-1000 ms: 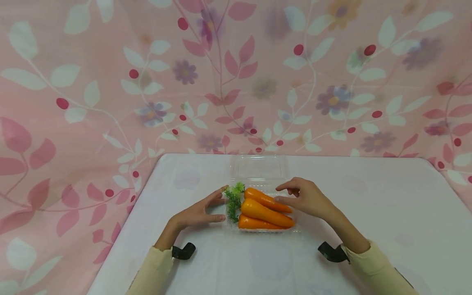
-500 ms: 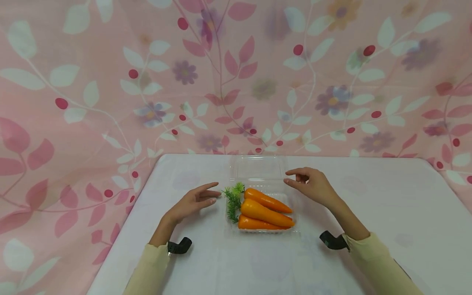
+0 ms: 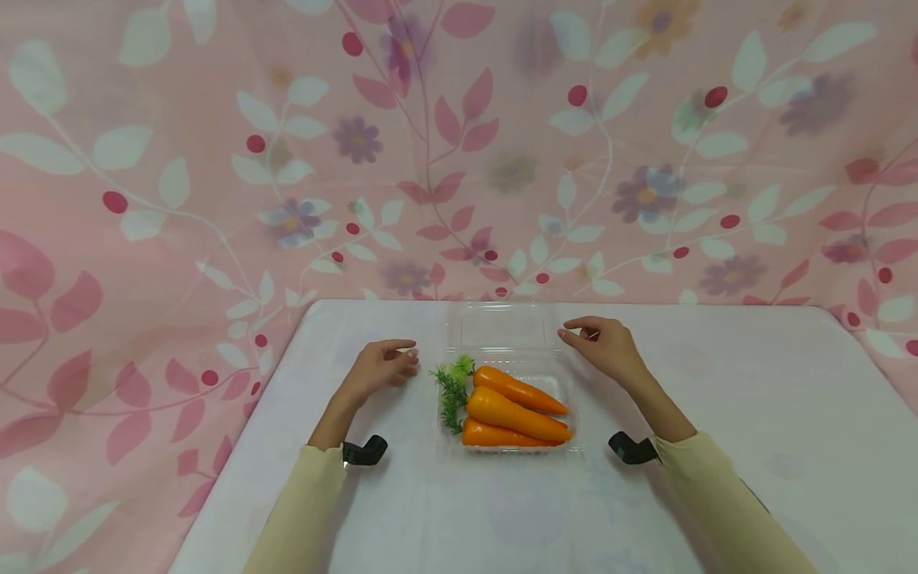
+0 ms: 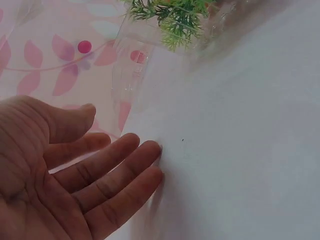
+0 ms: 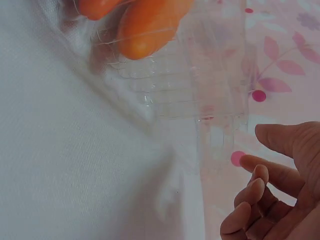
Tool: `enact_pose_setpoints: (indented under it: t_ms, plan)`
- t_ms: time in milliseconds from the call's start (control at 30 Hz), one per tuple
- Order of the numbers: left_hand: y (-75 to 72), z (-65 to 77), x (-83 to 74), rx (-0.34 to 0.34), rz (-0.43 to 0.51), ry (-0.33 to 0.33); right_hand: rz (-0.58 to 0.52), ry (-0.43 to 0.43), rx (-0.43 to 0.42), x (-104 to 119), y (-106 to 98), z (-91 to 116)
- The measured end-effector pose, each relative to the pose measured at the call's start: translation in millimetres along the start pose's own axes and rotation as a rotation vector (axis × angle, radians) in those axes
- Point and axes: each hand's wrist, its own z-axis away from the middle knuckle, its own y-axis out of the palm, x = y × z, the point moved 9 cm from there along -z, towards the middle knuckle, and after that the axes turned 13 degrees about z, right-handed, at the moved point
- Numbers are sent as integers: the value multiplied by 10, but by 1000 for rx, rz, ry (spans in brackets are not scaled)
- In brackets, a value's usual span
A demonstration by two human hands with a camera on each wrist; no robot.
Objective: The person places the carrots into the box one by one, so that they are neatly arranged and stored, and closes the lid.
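Note:
Three orange carrots (image 3: 519, 410) with feathery green tops (image 3: 453, 391) lie side by side in a clear plastic clamshell box (image 3: 527, 450). Its transparent lid (image 3: 505, 327) is folded back flat behind the base. To the left of the greens hovers my left hand (image 3: 380, 367), apart from the box; the left wrist view shows its fingers loosely extended and nothing held. My right hand (image 3: 602, 344) is beside the lid's right edge, its fingers loosely bent around nothing. Whether a fingertip of it touches the lid, I cannot tell.
A white-covered table (image 3: 502, 510) bears the box. Behind it hangs a pink floral cloth (image 3: 459, 159) along the far edge. A black wrist camera (image 3: 366, 451) sticks out from the left sleeve, and another black camera (image 3: 633, 448) from the right one.
My right hand has come off the carrots, moving back and right to the lid's side. My left hand has drawn away from the greens, leftward and back. Box and carrots stay put.

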Motion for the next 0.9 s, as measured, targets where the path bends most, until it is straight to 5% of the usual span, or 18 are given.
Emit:
enact_pose_setpoints:
  t_ms: [267, 700, 900]
  plan:
    - [29, -192, 21, -24, 53, -57, 20, 92, 9, -83, 50, -44]
    - [94, -381, 112, -51, 205, -151, 16, 131, 67, -172, 188, -99]
    - [136, -434, 117, -53, 234, -146, -19, 139, 67, -192, 195, -97]
